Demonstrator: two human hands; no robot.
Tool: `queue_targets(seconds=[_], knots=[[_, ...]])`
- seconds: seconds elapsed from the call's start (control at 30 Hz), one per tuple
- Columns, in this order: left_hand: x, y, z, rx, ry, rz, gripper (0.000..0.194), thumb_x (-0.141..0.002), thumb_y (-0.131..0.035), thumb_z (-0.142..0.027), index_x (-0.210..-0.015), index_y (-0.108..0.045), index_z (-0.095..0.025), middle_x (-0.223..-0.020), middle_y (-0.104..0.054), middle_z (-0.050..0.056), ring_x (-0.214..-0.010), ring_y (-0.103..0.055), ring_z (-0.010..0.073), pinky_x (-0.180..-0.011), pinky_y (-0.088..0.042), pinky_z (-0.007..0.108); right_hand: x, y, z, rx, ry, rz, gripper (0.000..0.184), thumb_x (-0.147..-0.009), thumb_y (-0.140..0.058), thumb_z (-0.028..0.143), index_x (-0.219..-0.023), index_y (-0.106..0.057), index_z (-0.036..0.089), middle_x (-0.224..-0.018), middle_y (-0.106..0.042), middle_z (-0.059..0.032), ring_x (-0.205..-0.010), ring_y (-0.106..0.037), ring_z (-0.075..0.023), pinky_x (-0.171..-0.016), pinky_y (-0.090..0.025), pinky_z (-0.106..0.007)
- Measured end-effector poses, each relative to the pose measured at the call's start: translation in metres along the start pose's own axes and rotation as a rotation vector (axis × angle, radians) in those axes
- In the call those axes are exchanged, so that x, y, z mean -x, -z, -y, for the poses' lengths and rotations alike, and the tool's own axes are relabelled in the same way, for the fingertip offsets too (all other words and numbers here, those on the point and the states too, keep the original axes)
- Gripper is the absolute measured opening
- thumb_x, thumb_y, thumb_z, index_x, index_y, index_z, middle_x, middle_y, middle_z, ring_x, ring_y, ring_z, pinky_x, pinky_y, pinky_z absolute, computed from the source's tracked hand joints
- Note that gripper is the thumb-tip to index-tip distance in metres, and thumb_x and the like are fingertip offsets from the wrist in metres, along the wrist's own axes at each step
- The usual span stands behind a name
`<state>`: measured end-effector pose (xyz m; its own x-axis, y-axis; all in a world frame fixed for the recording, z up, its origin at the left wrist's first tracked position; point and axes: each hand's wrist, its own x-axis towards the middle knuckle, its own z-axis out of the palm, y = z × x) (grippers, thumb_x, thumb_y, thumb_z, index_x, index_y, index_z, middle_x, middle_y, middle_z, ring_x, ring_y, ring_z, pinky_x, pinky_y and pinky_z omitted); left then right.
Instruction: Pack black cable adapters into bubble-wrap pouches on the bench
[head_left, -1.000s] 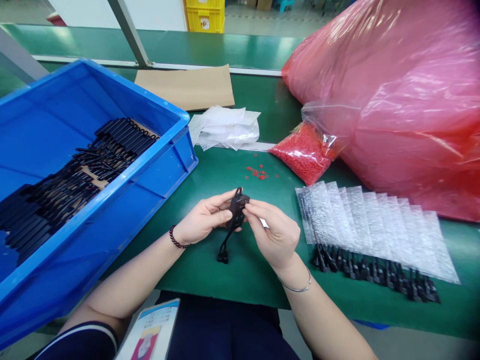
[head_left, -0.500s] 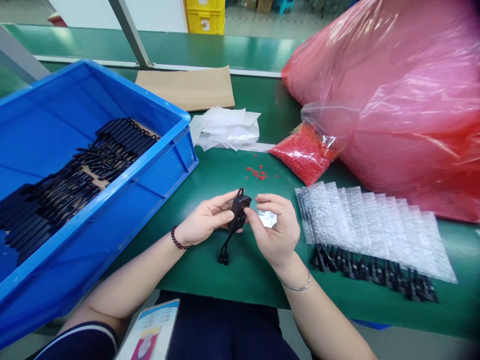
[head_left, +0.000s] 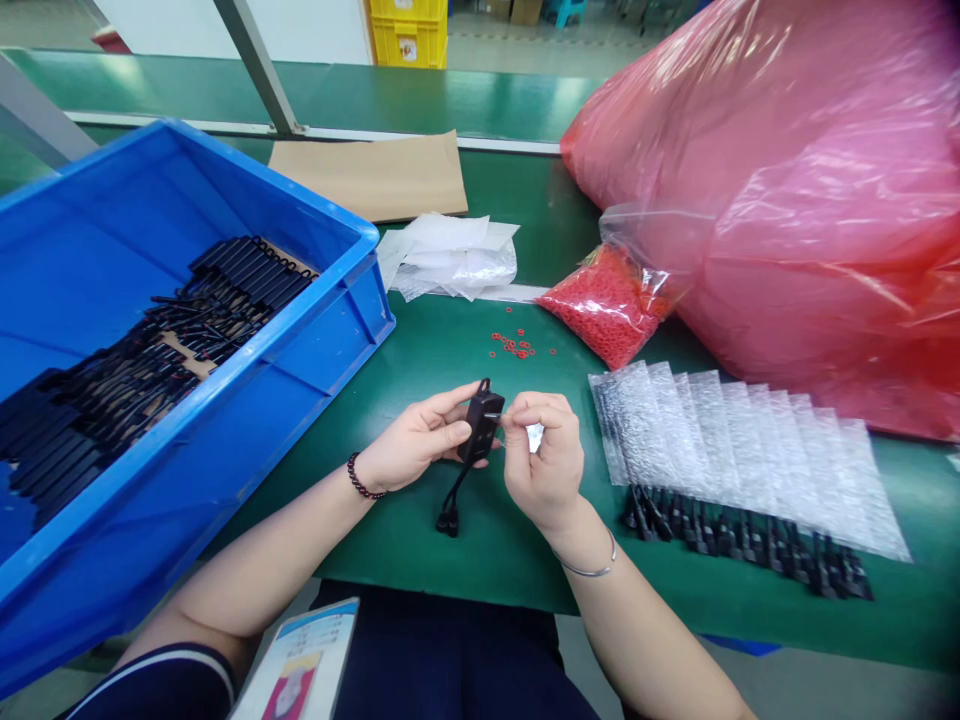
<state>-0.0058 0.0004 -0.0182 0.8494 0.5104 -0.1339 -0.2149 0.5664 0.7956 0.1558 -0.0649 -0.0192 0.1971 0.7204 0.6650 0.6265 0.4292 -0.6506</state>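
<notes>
My left hand is closed around a small black plastic part with a short black cable hanging from it to the green table. My right hand is pinched at the part's right side, its thumb and forefinger meeting on something too small to name. A shiny clear scrap shows behind the right fingers. Several tiny red rings lie scattered just beyond the hands.
A blue crate with several black cabled parts stands at the left. A row of bubble-wrap pouches holding black parts lies at the right. Behind are a small bag of red rings, a big pink bag, clear bags and cardboard.
My right hand drew back from the black part, then came in again with its fingertips pinched against the part's side. The left hand kept hold and barely moved.
</notes>
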Motion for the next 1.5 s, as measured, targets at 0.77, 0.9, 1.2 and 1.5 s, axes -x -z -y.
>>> queue_targets(seconds=[0.77, 0.9, 1.2, 1.5], knots=[[-0.007, 0.007, -0.018, 0.196, 0.033, -0.231, 0.060, -0.092, -0.051, -0.017, -0.146, -0.026, -0.018, -0.120, -0.050, 0.019, -0.103, -0.056, 0.0305, -0.079, -0.052, 0.041, 0.035, 0.053, -0.055, 0.413, -0.205, 0.355, 0.012, -0.088, -0.053, 0.019, -0.097, -0.048, 0.014, -0.086, -0.055, -0.0014, -0.077, -0.055, -0.0089, -0.071, -0.046, -0.022], [-0.006, 0.006, -0.018, 0.196, 0.021, -0.235, 0.061, -0.090, -0.053, -0.017, -0.146, -0.027, -0.017, -0.115, -0.053, 0.019, -0.101, -0.057, 0.0298, -0.078, -0.053, 0.040, 0.042, 0.049, -0.065, 0.484, -0.120, 0.450, 0.008, -0.087, -0.054, 0.017, -0.093, -0.051, 0.012, -0.089, -0.055, -0.0031, -0.084, -0.050, -0.0140, -0.077, -0.043, -0.029], [-0.006, 0.003, -0.022, 0.237, 0.015, -0.232, 0.057, -0.091, -0.049, -0.015, -0.145, -0.028, -0.016, -0.120, -0.050, 0.020, -0.104, -0.056, 0.0320, -0.077, -0.053, 0.039, 0.045, 0.059, -0.050, 0.424, -0.060, 0.541, 0.026, -0.085, -0.062, 0.027, -0.108, -0.055, 0.016, -0.110, -0.055, -0.0020, -0.104, -0.047, -0.0138, -0.093, -0.042, -0.032], [-0.008, 0.003, -0.017, 0.344, 0.020, -0.279, 0.044, -0.093, -0.046, -0.020, -0.135, -0.037, -0.009, -0.122, -0.049, 0.021, -0.096, -0.059, 0.0290, -0.077, -0.053, 0.037, -0.001, 0.059, -0.030, 0.425, 0.031, 0.425, 0.021, -0.085, -0.061, 0.025, -0.104, -0.057, 0.019, -0.115, -0.055, -0.0014, -0.107, -0.049, -0.0145, -0.094, -0.040, -0.035]])
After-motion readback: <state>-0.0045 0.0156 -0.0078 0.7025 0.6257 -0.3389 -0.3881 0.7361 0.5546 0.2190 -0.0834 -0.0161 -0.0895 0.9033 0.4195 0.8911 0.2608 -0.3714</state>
